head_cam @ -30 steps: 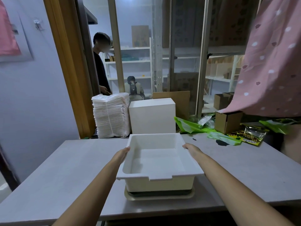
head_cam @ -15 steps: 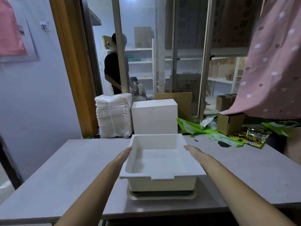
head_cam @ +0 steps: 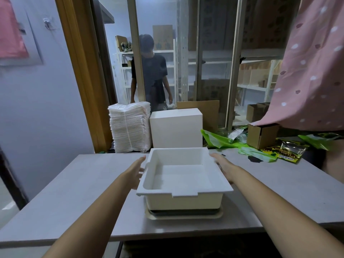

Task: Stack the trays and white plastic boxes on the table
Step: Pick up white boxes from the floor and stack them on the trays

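Flanking the white plastic box [head_cam: 183, 175], straight open fingers [head_cam: 140, 161] of both hands, holding nothing.

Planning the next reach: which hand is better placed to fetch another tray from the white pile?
Left, probably. The left hand is open beside the white box, on the same side as the pile of white trays behind the table. The right hand would have to cross the box.
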